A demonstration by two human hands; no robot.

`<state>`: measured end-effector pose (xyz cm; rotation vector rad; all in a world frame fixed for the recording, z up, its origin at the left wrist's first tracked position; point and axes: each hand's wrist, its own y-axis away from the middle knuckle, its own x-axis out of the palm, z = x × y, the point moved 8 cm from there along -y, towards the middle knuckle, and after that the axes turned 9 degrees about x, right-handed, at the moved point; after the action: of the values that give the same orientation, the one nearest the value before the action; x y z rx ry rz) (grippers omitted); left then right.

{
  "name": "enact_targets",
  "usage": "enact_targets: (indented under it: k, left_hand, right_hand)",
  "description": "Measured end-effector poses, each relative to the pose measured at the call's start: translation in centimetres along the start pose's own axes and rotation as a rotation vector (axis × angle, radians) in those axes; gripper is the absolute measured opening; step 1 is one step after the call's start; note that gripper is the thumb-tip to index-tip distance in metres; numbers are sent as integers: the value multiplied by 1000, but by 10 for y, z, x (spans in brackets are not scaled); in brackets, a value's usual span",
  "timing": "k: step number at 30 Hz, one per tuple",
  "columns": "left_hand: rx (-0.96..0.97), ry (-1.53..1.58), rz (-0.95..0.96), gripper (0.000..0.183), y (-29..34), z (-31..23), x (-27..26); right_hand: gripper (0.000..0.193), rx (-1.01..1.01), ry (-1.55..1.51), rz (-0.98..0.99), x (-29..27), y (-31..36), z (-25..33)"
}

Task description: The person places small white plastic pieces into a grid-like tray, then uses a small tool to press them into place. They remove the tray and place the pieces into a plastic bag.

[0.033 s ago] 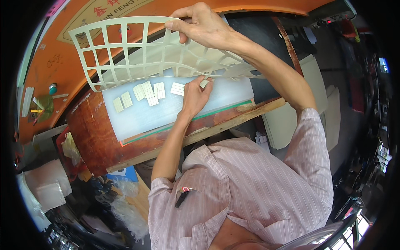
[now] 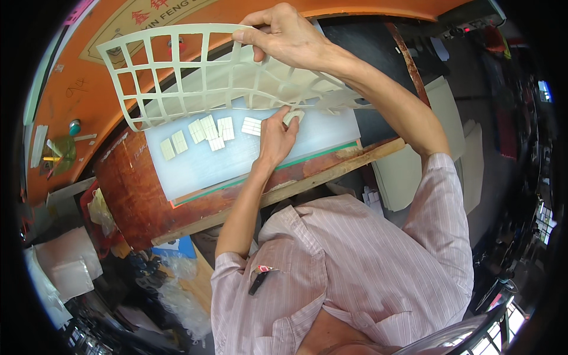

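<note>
A pale sheet cut into an open grid (image 2: 206, 47) stands tilted over a whitish board (image 2: 201, 171). My right hand (image 2: 290, 38) pinches its top edge between thumb and fingers. Lower down, my left hand (image 2: 277, 139) is at the grid's bottom edge, its thumb and finger closed about a small pale cut piece (image 2: 293, 117). Part of that piece is hidden by the thumb. Left of this hand, several similar pieces marked with lines lie on the board, among them one slab (image 2: 252, 126), a cluster (image 2: 207, 128) and a pair (image 2: 168, 149). The grid's right end is crumpled, partly behind my right forearm.
The board rests on a worn reddish-brown table (image 2: 124, 189) with a wooden front rail (image 2: 284, 192). Behind it rises an orange panel (image 2: 89, 112). Large pale sheets (image 2: 393, 183) stand at the right. Clear plastic bags (image 2: 183, 296) lie below left.
My left thumb has shifted slightly, and more of the small pale piece by it shows. My right hand and the grid have hardly moved.
</note>
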<state>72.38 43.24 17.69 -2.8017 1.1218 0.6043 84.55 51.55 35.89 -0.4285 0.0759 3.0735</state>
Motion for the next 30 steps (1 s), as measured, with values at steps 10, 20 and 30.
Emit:
enact_targets:
  k: [10,20,30]
  left_hand:
    - [485,-604,-422,45,52,-62,-24]
    - [324,-396,-432,39,-10,-42,70]
    - [279,-162,-321,19,5,-21,42]
  right_hand:
    - [32,-95,60,-69,-7,1,7]
    - [31,42,28,-41,-2,-2,2]
    - [31,-28,14,0,-7,-10,17]
